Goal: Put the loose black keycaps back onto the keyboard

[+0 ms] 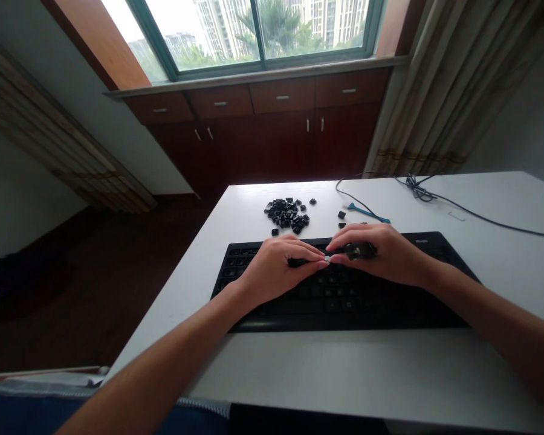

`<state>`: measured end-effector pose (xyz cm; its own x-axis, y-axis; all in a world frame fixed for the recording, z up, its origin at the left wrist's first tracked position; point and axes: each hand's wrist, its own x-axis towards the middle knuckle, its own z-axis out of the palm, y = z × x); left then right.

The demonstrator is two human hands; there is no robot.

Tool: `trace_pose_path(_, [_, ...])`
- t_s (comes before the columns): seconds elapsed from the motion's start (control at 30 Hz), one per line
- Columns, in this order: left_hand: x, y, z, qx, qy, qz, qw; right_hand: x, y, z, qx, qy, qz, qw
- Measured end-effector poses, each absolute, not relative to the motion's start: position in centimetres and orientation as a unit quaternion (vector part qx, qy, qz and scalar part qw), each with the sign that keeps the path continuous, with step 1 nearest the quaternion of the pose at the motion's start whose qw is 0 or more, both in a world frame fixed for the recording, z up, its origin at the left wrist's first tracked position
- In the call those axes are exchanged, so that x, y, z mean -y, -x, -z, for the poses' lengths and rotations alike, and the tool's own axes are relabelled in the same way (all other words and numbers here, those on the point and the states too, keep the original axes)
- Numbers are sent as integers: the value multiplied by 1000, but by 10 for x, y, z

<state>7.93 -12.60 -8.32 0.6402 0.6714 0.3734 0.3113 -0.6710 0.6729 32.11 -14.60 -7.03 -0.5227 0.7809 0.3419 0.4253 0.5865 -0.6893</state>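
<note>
Beyond the black keyboard (344, 296), loose keycaps (286, 214) lie heaped on the white table (344, 362). The left hand (276, 270) curves low over the keys, narrowed around a thin dark piece (295, 262), though whether it grips that piece cannot be told. A tiny pale bit (327, 259) sits between both hands' fingertips, too small to make out. The right hand (381, 254) pinches a dark object (360, 250), partly hidden by its fingers. Farther back lie a blue tool (369, 212) and a tangled cable (417, 190).
</note>
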Motion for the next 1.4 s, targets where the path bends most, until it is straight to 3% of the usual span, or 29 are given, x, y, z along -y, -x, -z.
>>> trace_pose_path(0.23, [126, -79, 82, -280, -858, -292, 317, 147, -323, 73, 846, 354, -283, 281])
trace_pose_path(0.6, [126, -78, 80, -312, -786, -329, 421, 151, -319, 76, 824, 399, -283, 286])
trace_pose_path(1.0, [124, -77, 81, -320, -786, -331, 413, 151, -324, 78, 840, 375, -284, 270])
trace_pose_path(1.4, [123, -75, 81, -296, -801, -338, 395, 161, -317, 67, 928, 301, -99, 196])
